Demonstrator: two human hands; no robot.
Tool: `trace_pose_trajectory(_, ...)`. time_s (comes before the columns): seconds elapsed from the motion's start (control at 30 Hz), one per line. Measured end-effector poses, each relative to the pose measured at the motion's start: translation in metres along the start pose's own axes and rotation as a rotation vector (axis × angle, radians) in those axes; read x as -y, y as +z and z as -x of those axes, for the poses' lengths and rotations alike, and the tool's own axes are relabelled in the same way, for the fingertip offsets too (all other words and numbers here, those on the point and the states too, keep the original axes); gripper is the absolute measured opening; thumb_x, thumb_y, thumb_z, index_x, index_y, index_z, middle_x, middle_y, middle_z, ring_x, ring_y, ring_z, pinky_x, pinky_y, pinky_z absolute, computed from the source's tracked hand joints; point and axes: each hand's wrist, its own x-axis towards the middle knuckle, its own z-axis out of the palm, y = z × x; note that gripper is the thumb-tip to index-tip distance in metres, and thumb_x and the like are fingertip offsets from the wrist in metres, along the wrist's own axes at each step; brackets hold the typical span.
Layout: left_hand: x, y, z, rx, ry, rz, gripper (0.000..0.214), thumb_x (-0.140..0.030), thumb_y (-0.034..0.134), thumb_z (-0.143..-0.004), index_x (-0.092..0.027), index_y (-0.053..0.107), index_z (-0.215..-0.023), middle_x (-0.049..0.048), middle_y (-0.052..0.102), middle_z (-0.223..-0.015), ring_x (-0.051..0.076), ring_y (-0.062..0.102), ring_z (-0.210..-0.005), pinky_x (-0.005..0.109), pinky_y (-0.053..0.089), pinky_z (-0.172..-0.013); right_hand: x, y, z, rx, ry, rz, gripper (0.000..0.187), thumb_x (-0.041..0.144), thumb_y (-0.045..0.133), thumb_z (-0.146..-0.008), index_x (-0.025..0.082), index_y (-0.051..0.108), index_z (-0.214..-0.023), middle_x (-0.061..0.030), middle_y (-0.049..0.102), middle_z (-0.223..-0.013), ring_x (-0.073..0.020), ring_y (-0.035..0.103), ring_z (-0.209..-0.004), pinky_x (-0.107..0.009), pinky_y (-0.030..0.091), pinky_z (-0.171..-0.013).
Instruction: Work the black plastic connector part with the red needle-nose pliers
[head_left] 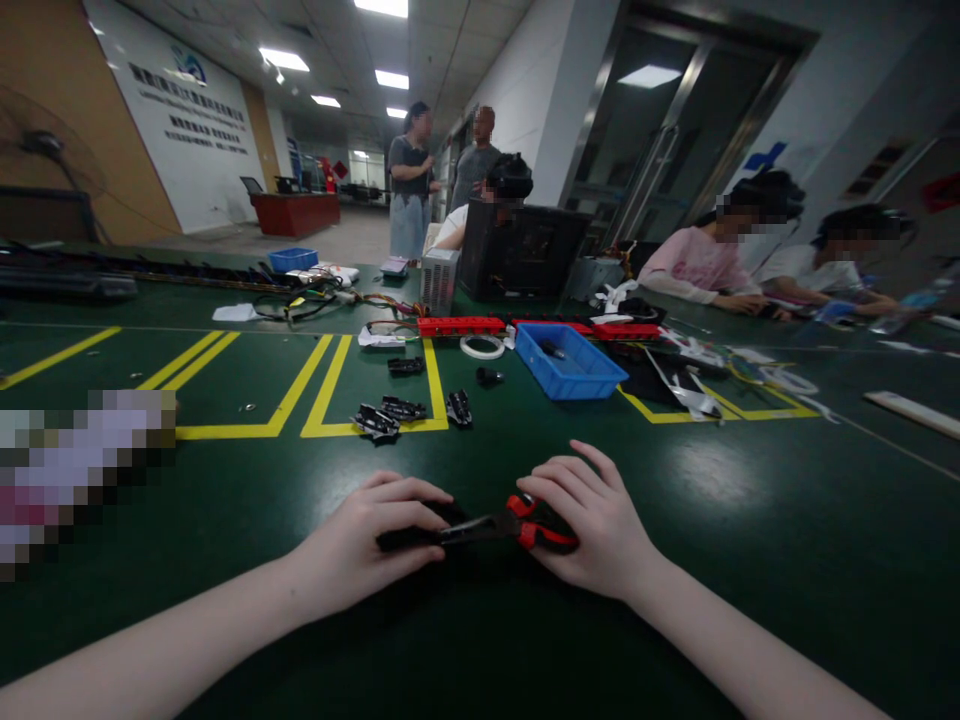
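My right hand [592, 520] is closed around the red and black handles of a pair of pliers [491, 527]. The slim dark jaws point left and reach a black plastic part [405, 538], which my left hand [371, 535] grips between thumb and fingers. Whether the jaws are clamped on that part I cannot tell; my fingers hide some of it. Beyond my hands lie several similar black parts, among them one piece [403, 408] on the yellow tape line and another [460, 408] beside it. Further right is a small black cylindrical piece [489, 376].
A blue bin [574, 372] with a dark item inside stands behind my right hand. Past it are a red strip [461, 327], a white ring [482, 347], loose cables [307, 300] and a black computer case [521, 250]. People sit at the right; two others stand at the back.
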Motion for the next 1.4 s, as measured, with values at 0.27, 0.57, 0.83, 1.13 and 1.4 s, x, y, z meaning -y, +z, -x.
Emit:
trace_pose_trajectory(0.27,-0.0027,-0.0016,0.0005,0.013,-0.025,0.024,0.014,-0.023,0.064,-0.089,-0.025,0.069,-0.102,0.0045,0.066,-0.121,0.024,0.058,-0.109,0.043,0.047,-0.093,-0.0016,0.0018,0.0015,-0.056,-0.023,0.014,0.038,0.029,0.066,-0.075,0.020,0.058,-0.111,-0.0083,0.070,-0.104,-0.0247,0.064,-0.095,-0.043,0.038,-0.091)
trace_pose_trajectory(0.57,-0.0017,-0.0022,-0.0013,0.022,-0.025,0.027,0.014,-0.023,0.063,-0.089,-0.024,0.069,-0.102,0.0044,0.065,-0.121,0.024,0.058,-0.109,0.043,0.046,-0.093,0.0000,-0.0008,0.0005,-0.060,-0.012,0.007,0.033,0.027,0.064,-0.077,0.018,0.059,-0.108,-0.0087,0.069,-0.102,-0.0240,0.064,-0.092,-0.041,0.036,-0.086)
trace_pose_trajectory(0.83,-0.0030,-0.0024,0.0002,0.020,-0.038,0.035,0.014,-0.022,0.063,-0.089,-0.025,0.068,-0.102,0.0033,0.064,-0.123,0.023,0.057,-0.110,0.043,0.046,-0.094,-0.0006,0.0024,0.0036,-0.009,-0.003,-0.032,0.030,0.028,0.064,-0.076,0.017,0.059,-0.103,-0.0075,0.069,-0.096,-0.0225,0.063,-0.087,-0.040,0.035,-0.084)
trace_pose_trajectory(1.13,-0.0003,-0.0016,-0.0004,0.008,-0.020,0.029,0.015,-0.022,0.065,-0.089,-0.025,0.067,-0.104,0.0041,0.064,-0.123,0.023,0.059,-0.111,0.041,0.047,-0.094,0.0014,0.0018,0.0008,-0.019,0.004,-0.025,0.030,0.028,0.063,-0.077,0.018,0.057,-0.104,-0.0079,0.069,-0.096,-0.0229,0.064,-0.087,-0.040,0.034,-0.085)
trace_pose_trajectory(1.4,-0.0023,-0.0017,0.0002,0.029,-0.034,0.054,0.012,-0.025,0.063,-0.090,-0.023,0.068,-0.102,0.0048,0.064,-0.121,0.023,0.060,-0.109,0.040,0.048,-0.092,0.0008,0.0010,0.0011,-0.085,-0.006,-0.028,0.030,0.026,0.064,-0.077,0.018,0.055,-0.104,-0.0074,0.070,-0.096,-0.0224,0.066,-0.087,-0.040,0.035,-0.087)
